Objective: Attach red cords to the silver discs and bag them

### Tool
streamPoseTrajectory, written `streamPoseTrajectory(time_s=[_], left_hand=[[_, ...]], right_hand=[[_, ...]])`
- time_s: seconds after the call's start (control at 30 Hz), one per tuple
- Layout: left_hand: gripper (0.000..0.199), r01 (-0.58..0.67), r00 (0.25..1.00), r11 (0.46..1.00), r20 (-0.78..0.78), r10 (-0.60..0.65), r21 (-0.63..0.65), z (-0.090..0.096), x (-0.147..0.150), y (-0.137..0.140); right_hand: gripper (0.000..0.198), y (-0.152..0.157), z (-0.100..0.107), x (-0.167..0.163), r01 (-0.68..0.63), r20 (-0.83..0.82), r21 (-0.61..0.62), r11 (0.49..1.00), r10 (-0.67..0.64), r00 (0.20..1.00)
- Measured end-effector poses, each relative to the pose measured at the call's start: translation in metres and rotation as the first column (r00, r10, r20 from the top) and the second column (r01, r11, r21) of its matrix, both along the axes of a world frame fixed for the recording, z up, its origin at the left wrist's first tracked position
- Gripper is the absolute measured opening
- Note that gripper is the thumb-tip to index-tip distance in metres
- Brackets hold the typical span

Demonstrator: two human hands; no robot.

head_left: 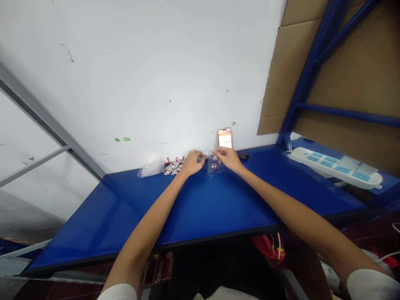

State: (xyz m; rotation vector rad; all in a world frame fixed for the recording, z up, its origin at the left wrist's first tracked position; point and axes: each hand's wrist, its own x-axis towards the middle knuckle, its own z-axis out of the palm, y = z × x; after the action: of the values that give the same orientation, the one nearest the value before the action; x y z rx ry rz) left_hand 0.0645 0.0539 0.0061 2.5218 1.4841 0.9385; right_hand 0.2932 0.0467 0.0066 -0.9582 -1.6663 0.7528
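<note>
My left hand (193, 162) is closed in a pinch near the back of the blue table, and what lies between its fingertips is too small to make out. To its right, my right hand (228, 157) pinches the upper part of a small clear plastic bag (215, 168). A round item with a red part shows at the bag's lower end. Just left of my left hand lies a heap of round silvery pieces with red cord loops (172, 166). Beyond that heap is a stack of clear plastic bags (151, 168).
A phone (225, 137) with a lit timer leans against the white wall behind my hands. A small black object (244, 156) sits right of my right hand. Farther right, a white power strip (336, 166) lies by a blue metal frame (308, 71). The blue table (200, 208) has a dark front edge.
</note>
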Motion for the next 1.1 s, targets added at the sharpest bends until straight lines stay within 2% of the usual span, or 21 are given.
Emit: streamPoseTrajectory(time_s=[0.07,0.17,0.2,0.27,0.37,0.47,0.6,0.67,0.77,0.8,0.87,0.97,1.03,1.1], left_hand=[[0.015,0.095,0.977,0.992,0.201,-0.076,-0.084,0.008,-0.005,-0.014],[0.028,0.328,0.862,0.914,0.471,-0.186,-0.239,0.008,-0.004,-0.037],[0.033,0.347,0.828,0.903,0.535,-0.169,-0.253,0.004,-0.002,-0.043],[0.034,0.31,0.778,0.923,0.618,-0.11,-0.227,-0.005,0.005,-0.051],[0.026,0.229,0.735,0.96,0.675,-0.062,-0.16,-0.013,0.011,-0.054],[0.03,0.195,0.683,0.973,0.729,-0.043,-0.125,-0.011,0.008,-0.051],[0.039,0.217,0.658,0.971,0.75,-0.071,-0.099,-0.005,0.0,-0.051],[0.033,0.24,0.63,0.966,0.773,-0.079,-0.097,-0.003,-0.004,-0.052],[0.03,0.345,0.578,0.932,0.807,-0.122,-0.107,0.0,-0.008,-0.055],[0.032,0.368,0.582,0.923,0.802,-0.135,-0.112,0.001,-0.009,-0.056],[0.032,0.344,0.637,0.93,0.759,-0.132,-0.128,0.002,-0.008,-0.057],[0.027,0.233,0.714,0.965,0.695,-0.083,-0.124,-0.002,-0.003,-0.057],[0.033,0.197,0.705,0.973,0.707,-0.057,-0.118,-0.006,0.001,-0.055],[0.038,0.183,0.684,0.974,0.729,-0.029,-0.133,-0.011,0.002,-0.053]], right_hand=[[0.038,-0.002,0.001,-0.002,-0.014,-0.009,0.001,1.0,0.014,1.0],[0.039,-0.008,0.003,-0.008,-0.035,-0.015,0.002,0.999,0.035,0.999],[0.04,-0.01,0.003,-0.011,-0.049,-0.016,0.002,0.999,0.049,0.999],[0.043,-0.014,0.005,-0.016,-0.09,-0.006,-0.003,0.996,0.09,0.996],[0.047,-0.018,0.008,-0.019,-0.194,-0.003,-0.032,0.98,0.194,0.981],[0.042,-0.019,0.011,-0.017,-0.288,-0.058,-0.048,0.957,0.285,0.957],[0.035,-0.019,0.011,-0.014,-0.297,-0.156,-0.064,0.953,0.284,0.946],[0.028,-0.02,0.011,-0.012,-0.285,-0.198,-0.073,0.956,0.267,0.943],[0.022,-0.02,0.011,-0.009,-0.303,-0.209,-0.087,0.949,0.28,0.937],[0.025,-0.02,0.011,-0.008,-0.332,-0.208,-0.095,0.938,0.308,0.928],[0.032,-0.02,0.011,-0.007,-0.379,-0.194,-0.113,0.919,0.353,0.915],[0.033,-0.019,0.01,-0.009,-0.323,-0.117,-0.105,0.941,0.311,0.943],[0.034,-0.018,0.009,-0.01,-0.274,-0.089,-0.081,0.958,0.267,0.96],[0.044,-0.017,0.008,-0.01,-0.275,-0.076,-0.08,0.958,0.269,0.96]])
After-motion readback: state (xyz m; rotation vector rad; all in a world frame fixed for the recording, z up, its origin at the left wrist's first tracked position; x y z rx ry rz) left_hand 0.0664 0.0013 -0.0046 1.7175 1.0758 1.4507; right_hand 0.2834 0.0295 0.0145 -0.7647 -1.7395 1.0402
